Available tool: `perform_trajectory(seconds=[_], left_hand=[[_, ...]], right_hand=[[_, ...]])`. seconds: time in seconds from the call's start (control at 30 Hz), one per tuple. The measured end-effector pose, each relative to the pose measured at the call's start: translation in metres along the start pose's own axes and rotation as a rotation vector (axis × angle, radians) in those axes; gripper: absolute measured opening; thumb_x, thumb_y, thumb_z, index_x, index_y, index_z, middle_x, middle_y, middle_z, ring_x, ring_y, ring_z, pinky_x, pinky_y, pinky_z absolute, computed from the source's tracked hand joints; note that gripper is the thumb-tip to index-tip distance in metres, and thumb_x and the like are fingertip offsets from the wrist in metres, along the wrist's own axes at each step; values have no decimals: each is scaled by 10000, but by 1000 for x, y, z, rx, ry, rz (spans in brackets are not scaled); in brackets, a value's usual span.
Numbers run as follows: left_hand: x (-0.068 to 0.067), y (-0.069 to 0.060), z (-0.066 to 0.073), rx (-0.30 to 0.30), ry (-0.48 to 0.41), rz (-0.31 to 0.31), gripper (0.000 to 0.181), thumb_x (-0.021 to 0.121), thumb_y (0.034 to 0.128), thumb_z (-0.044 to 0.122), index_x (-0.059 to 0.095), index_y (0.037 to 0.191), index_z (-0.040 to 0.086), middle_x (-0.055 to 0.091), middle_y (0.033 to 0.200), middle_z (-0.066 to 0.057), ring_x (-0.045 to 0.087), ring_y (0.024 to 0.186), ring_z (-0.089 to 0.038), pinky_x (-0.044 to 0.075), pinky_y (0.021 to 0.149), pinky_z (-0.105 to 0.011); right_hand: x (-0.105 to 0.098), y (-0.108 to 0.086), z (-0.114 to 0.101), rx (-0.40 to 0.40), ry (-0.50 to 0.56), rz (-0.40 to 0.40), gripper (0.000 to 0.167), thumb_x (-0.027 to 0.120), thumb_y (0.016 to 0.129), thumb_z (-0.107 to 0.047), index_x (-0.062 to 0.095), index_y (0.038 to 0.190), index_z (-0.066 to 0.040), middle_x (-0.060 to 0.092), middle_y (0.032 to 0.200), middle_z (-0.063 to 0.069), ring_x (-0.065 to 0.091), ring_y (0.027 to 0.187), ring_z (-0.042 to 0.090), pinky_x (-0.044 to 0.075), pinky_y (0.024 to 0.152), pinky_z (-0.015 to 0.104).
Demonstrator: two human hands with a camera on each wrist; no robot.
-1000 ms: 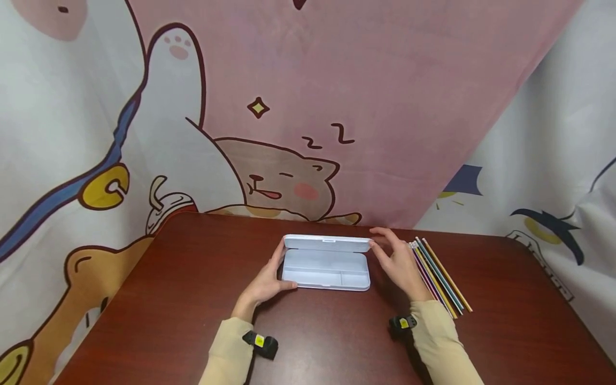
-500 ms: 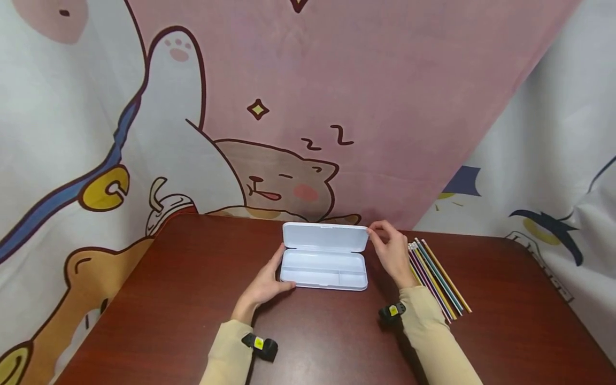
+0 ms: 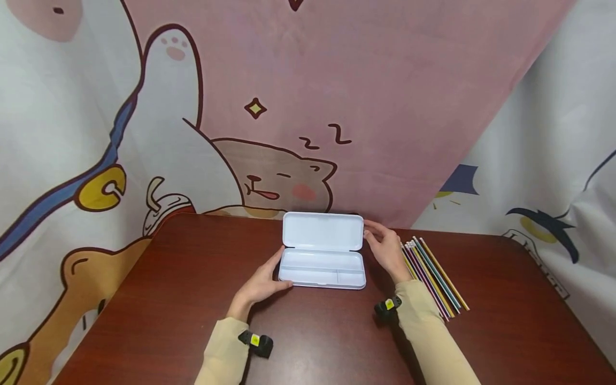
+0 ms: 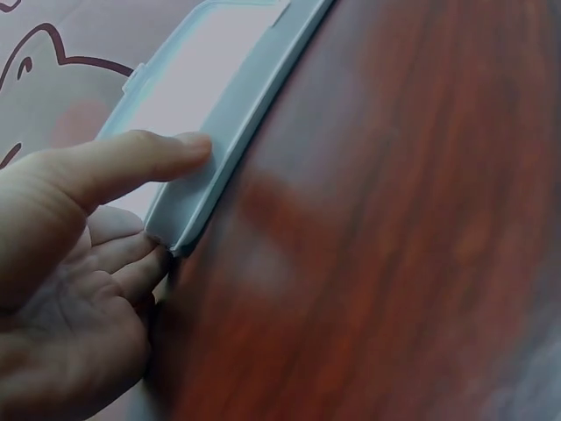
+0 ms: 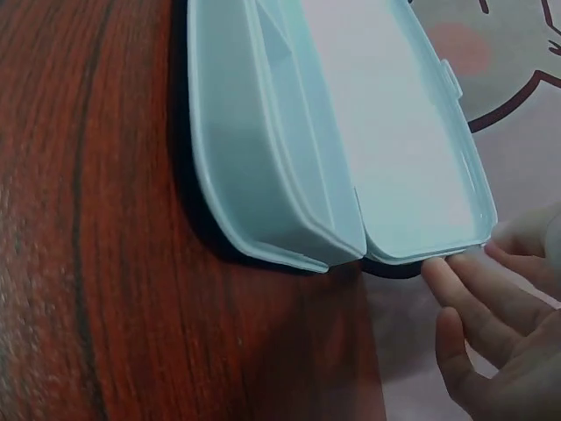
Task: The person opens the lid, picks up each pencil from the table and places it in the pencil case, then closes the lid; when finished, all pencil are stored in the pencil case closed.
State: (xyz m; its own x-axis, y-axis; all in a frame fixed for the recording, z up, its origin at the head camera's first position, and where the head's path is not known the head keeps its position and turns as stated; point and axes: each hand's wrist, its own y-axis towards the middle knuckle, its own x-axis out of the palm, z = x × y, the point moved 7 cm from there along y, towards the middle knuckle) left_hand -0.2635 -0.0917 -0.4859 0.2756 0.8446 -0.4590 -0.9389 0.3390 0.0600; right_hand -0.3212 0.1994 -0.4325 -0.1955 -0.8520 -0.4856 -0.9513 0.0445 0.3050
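One bare left hand (image 3: 262, 283) grips a white rectangular plastic case (image 3: 310, 277) by its left end, seemingly steadying it on the red-brown wooden table (image 3: 327, 337), while the right hand (image 3: 387, 250), fingers loosely extended, touches the raised white lid (image 3: 322, 231), perhaps supporting it.

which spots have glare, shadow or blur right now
Head: pale sheen on the glossy reddish-brown wood-grained table at bottom centre; left wrist: table grain looks soft, with hazy reflections; right wrist: dark shadow beside the open white rectangular case, whose lid looks washed out inside.
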Motion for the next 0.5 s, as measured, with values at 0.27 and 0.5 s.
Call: perform_trajectory(seconds=[0.27, 0.5], left_hand=[[-1, 0, 1, 33, 66, -84, 909, 730, 830, 100, 150, 1515, -45, 167, 1558, -235, 183, 1418, -353, 184, 1103, -517], [-2, 3, 4, 35, 167, -96, 901, 737, 825, 170, 194, 1514, -33, 225, 1538, -237, 264, 1383, -382, 234, 1073, -559]], right_hand=[[6, -8, 2, -16, -88, -72, 353, 558, 953, -18, 571, 1300, 46, 623, 1174, 233, 666, 916, 327, 521, 739, 421], [-1, -17, -1, -110, -118, -69, 377, 569, 927, 9, 569, 1302, 48, 606, 1158, 235, 671, 860, 319, 525, 713, 416]])
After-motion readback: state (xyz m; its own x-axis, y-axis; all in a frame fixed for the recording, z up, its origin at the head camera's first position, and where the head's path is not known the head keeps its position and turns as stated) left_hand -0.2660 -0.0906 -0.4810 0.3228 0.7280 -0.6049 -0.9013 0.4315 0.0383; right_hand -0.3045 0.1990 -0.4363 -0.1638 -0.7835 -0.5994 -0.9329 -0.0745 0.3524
